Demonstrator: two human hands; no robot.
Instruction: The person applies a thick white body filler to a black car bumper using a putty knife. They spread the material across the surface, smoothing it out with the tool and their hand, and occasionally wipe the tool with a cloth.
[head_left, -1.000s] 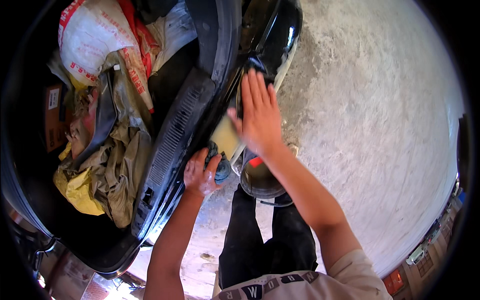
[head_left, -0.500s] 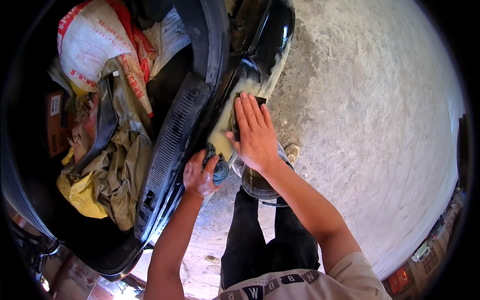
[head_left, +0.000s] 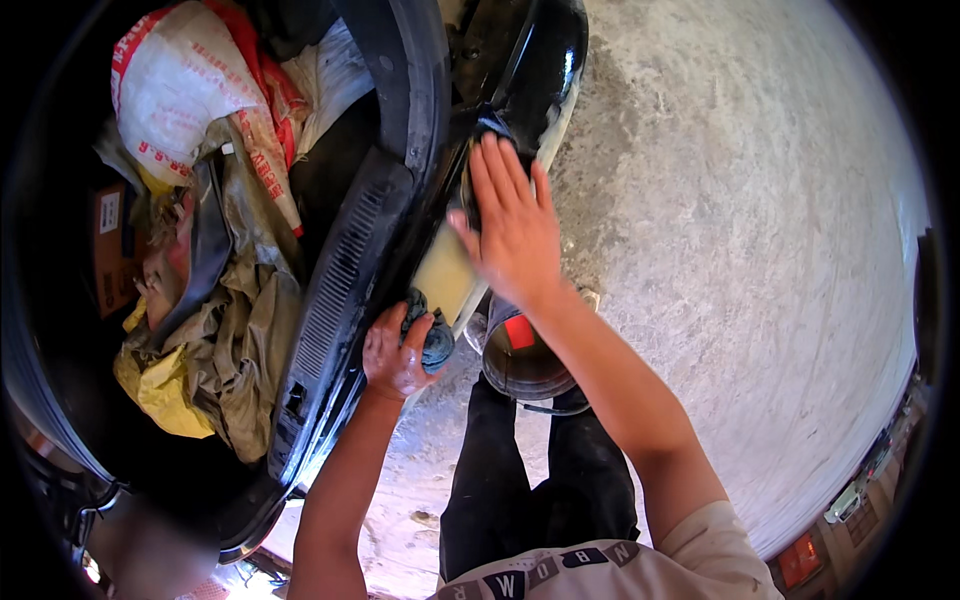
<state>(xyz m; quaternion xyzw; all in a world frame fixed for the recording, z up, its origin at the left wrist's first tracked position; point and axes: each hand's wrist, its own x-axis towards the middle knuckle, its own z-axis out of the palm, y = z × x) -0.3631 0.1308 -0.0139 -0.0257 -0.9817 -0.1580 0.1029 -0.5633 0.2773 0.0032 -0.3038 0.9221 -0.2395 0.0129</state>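
A black car bumper (head_left: 540,70) curves along the open trunk, with a wet, cream-coloured patch (head_left: 445,275) on its upper face. My right hand (head_left: 515,225) lies flat over a dark sanding pad, fingers stretched forward and thumb out to the left. Most of the pad is hidden beneath the palm; only a dark edge shows left of the fingers. Lower down, my left hand (head_left: 393,355) is closed round a crumpled dark blue-grey cloth (head_left: 432,335), resting at the near end of the cream patch. Its skin looks wet.
Below my right forearm stands a bucket (head_left: 520,370) with a red piece (head_left: 519,332) in it. Inside the trunk are a white-and-red sack (head_left: 185,85), a brown tarp (head_left: 245,350), a yellow bag (head_left: 170,390) and a cardboard box (head_left: 112,245). Concrete floor (head_left: 740,250) spreads to the right.
My right hand has slid forward along the bumper, uncovering more of the cream patch and the red piece in the bucket. The left hand stays on the cloth.
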